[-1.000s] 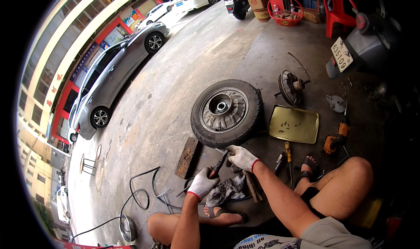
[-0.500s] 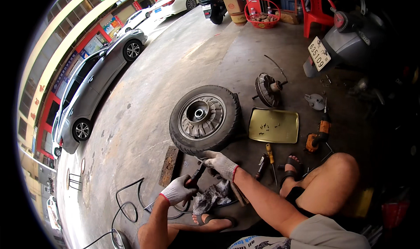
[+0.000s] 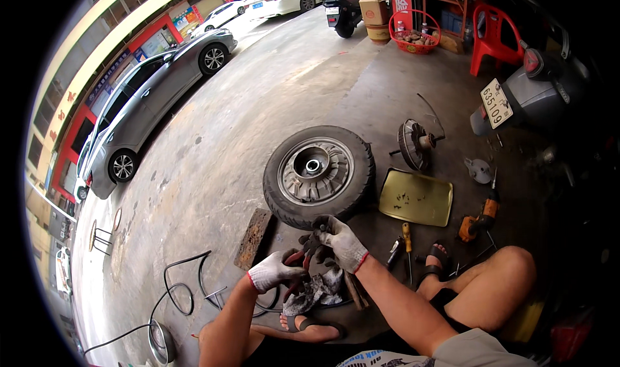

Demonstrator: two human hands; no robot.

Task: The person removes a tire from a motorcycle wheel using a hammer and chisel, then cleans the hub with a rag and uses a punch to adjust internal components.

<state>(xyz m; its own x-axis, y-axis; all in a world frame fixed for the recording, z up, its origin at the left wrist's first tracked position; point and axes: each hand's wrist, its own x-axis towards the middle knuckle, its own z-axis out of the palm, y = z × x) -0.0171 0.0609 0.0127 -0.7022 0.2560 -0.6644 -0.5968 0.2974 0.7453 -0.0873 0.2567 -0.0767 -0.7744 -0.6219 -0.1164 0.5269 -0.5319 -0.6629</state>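
Observation:
My left hand (image 3: 272, 271), in a white knitted glove with a dirty palm, is closed on red-handled pliers (image 3: 306, 261). Beside the pliers' dark jaws, my right hand (image 3: 347, 245), gloved too, has its blackened thumb and fingers pinched together. Whatever is between them is dark and too small to make out. Just beyond both hands a scooter wheel (image 3: 363, 185) with a thick black tyre lies on its side, its finned hub facing up. A crumpled, stained rag (image 3: 318, 288) lies below my hands.
Right of the wheel lie a gold-coloured tray (image 3: 423, 211) with small dark parts, a finned motor core (image 3: 411, 145), an orange power drill (image 3: 479, 220) and a yellow-handled screwdriver (image 3: 407, 238). A worn block (image 3: 254, 239) and black hose (image 3: 169, 283) lie leftward. A parked scooter (image 3: 536, 92) stands at right.
My right hand has lifted off the pliers' end and turned its fingertips upward. The pliers' red handles now show spread in my left hand. The whole view has swung leftward.

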